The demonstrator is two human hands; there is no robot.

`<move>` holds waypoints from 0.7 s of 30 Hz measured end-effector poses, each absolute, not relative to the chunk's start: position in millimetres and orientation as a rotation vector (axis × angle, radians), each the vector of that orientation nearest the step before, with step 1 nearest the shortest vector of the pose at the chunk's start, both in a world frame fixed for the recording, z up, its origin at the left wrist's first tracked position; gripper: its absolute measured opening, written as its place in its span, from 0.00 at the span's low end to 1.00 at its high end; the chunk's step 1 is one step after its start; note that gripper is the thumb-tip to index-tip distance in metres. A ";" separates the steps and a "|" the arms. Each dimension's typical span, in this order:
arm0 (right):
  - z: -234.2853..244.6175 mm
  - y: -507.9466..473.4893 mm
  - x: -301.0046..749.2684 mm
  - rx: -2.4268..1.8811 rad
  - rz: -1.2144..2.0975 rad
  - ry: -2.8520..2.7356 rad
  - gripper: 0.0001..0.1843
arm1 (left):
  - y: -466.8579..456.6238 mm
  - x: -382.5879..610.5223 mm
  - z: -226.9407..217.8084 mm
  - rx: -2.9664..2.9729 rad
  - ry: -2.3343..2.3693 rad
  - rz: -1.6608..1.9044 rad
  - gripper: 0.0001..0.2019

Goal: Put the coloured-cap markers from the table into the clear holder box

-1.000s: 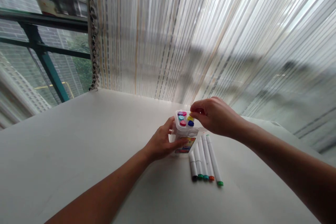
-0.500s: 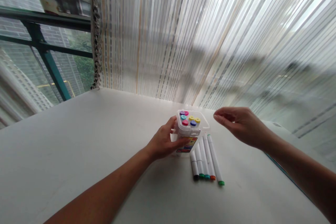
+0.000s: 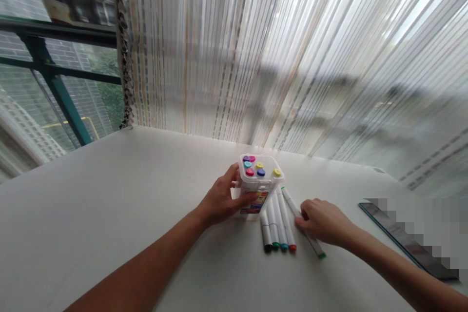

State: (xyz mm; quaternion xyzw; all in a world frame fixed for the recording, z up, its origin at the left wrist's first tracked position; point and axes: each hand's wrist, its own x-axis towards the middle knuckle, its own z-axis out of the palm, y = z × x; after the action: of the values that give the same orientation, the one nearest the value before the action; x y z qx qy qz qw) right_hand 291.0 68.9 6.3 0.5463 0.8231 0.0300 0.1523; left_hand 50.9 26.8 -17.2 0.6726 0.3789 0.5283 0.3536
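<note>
Near the middle of the white table (image 3: 109,214): clear box (image 3: 253,185), upright, in the left hand (image 3: 221,197). Thumb laid across the front, over part of the label (image 3: 260,201); fingers round the left side, closed on the box.

Seven caps showing at the top. Bunched to the left: purple cap (image 3: 246,158), pink cap (image 3: 252,158), light blue cap (image 3: 247,164), red cap (image 3: 249,171), yellow cap (image 3: 259,165), blue cap (image 3: 261,172). Apart from these, by the right rim: second yellow cap (image 3: 277,172).

Right hand (image 3: 325,222) at the loose marker (image 3: 290,201) — fingers bent and drawn together over mid-barrel, hiding that stretch. Pinched or only touched, cannot tell. Lying aslant to the right of the box, green at both ends.

Between box and loose marker, side by side: black marker (image 3: 266,229), green marker (image 3: 273,224), teal marker (image 3: 280,224), orange marker (image 3: 287,224). Capped ends nearest.

Off to the right, well apart: dark slab (image 3: 405,240), teal-edged, partly lost in pixel blocks. Behind the table, striped curtain (image 3: 219,48), light filtering through. Far left: green window frame (image 3: 62,92) — greenery (image 3: 108,100) outside.
</note>
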 end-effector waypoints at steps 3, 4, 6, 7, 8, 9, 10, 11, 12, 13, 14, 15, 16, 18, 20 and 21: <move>8.8 74.8 295.0 1.602 0.136 2.340 0.10 | 26.5 51.1 -15.3 1.737 0.984 1.356 0.23; 12.1 77.8 297.5 1.643 0.147 2.341 0.11 | 26.5 51.1 -14.9 1.735 0.984 1.355 0.23; 23.9 84.1 303.5 1.776 0.173 2.376 0.13 | 26.6 51.0 -14.7 1.728 0.980 1.360 0.23; 32.5 86.7 306.5 1.842 0.178 2.436 0.14 | 26.7 50.9 -14.9 1.727 0.978 1.363 0.24; 42.4 88.5 309.1 1.895 0.166 2.538 0.14 | 26.9 50.8 -15.2 1.729 0.976 1.362 0.24; 53.1 89.3 311.0 1.908 0.106 2.689 0.15 | 27.2 50.6 -15.7 1.732 0.975 1.360 0.24; 64.1 88.9 311.9 1.895 -0.012 2.854 0.15 | 27.4 50.4 -16.2 1.735 0.977 1.358 0.24; 75.0 87.4 311.7 1.856 -0.177 2.998 0.16 | 27.6 50.2 -16.7 1.738 0.981 1.355 0.25; 85.2 84.9 310.4 1.802 -0.349 3.105 0.17 | 27.7 50.0 -17.2 1.740 0.985 1.352 0.25; 94.5 81.7 308.3 1.752 -0.484 3.169 0.19 | 27.7 49.8 -17.5 1.740 0.992 1.351 0.25; 102.8 78.2 305.4 1.713 -0.563 3.199 0.21 | 27.6 49.7 -17.6 1.740 0.996 1.350 0.25; 110.1 74.7 302.0 1.687 -0.588 3.208 0.24 | 27.3 49.5 -17.5 1.740 0.995 1.351 0.25; 116.3 71.5 298.5 1.673 -0.584 3.194 0.27 | 26.9 49.5 -17.3 1.743 0.989 1.350 0.24; 126.3 66.5 291.3 1.661 -0.551 3.121 0.31 | 26.2 49.4 -16.7 1.745 0.977 1.357 0.23; 133.7 63.6 284.1 1.630 -0.502 3.041 0.30 | 25.9 49.5 -16.2 1.745 0.983 1.360 0.24; 136.6 62.8 280.4 1.613 -0.471 3.025 0.29 | 25.9 49.5 -16.2 1.745 0.992 1.358 0.24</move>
State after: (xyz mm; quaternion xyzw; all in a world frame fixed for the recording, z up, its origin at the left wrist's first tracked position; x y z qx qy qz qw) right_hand 280.4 62.8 136.6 0.4601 0.8631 -0.1343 -0.1589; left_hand 49.5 25.9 -16.2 0.6741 0.3832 0.5247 0.3514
